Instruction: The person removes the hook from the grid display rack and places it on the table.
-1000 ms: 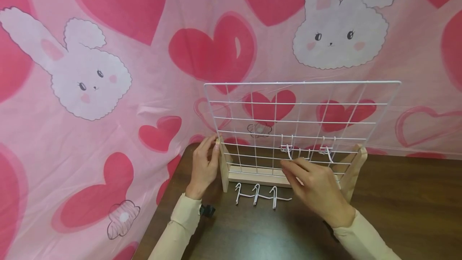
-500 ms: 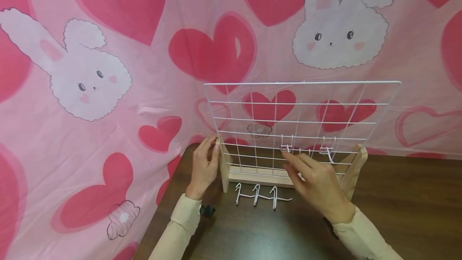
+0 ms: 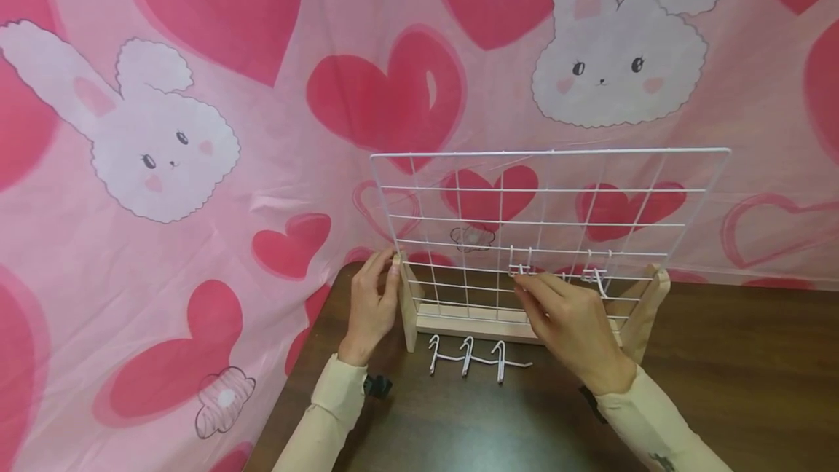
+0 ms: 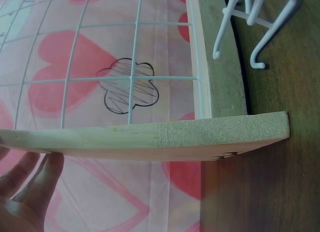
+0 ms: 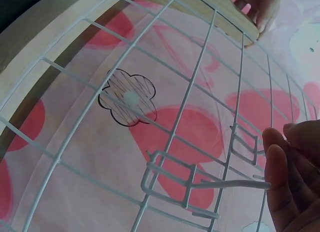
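Observation:
A white wire grid panel (image 3: pixel 478 221) stands upright in a wooden stand (image 3: pixel 475 320). My left hand (image 3: pixel 372 308) grips the top of the stand's left side piece (image 4: pixel 150 137), thumb to the front. White wire hooks hang on the grid: a left one (image 3: pixel 520 268), a right one (image 3: pixel 595 275), and one partly behind my right hand (image 3: pixel 566 319). Thumb and index finger of that hand pinch the left hook's prong; in the right wrist view they (image 5: pixel 295 167) hide its end. A nearer hook (image 5: pixel 170 179) there points its prong at the fingers.
Several loose white hooks (image 3: pixel 467 357) lie in a row on the dark wood table (image 3: pixel 452 425), just in front of the stand. A pink cloth (image 3: pixel 288 166) with hearts and rabbits hangs behind and to the left.
My right hand has moved up a little, from just below the left hook to its prong, and its fingertips have closed there. The left hand has stayed on the stand.

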Tool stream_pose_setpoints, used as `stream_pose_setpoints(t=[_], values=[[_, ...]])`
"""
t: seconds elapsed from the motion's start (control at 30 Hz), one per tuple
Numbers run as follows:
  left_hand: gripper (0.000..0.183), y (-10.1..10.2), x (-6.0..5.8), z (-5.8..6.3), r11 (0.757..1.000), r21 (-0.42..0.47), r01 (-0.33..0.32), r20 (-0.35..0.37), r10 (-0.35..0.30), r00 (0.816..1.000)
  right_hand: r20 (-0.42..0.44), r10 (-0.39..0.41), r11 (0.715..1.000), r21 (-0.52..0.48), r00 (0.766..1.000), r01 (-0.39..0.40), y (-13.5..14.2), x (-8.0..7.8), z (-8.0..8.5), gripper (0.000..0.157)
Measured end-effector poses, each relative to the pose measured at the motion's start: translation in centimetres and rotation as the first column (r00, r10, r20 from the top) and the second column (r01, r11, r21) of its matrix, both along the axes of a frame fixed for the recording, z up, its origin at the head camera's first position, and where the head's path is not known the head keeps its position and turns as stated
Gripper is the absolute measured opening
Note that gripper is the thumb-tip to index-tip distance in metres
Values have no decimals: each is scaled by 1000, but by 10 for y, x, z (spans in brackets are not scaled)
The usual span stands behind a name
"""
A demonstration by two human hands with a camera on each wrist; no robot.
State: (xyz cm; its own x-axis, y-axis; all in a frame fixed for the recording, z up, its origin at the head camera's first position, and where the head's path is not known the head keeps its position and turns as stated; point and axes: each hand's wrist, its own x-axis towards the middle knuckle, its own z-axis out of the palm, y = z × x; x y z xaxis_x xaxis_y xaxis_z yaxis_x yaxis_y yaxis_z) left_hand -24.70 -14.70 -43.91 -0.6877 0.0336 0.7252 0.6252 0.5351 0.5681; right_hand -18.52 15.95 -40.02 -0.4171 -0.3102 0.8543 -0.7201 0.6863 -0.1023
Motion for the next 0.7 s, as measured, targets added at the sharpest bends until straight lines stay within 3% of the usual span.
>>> stream_pose_setpoints(t=[0.4, 0.7], values=[[30, 0, 1, 1, 1000, 18, 14, 8, -14, 1000, 10, -23, 1000, -3, 1000, 23, 3, 1, 2, 56], [30, 1, 0, 0, 1000, 11, 6, -8, -6, 1000, -48, -10, 1000, -21, 999, 9, 3, 1, 5, 55]])
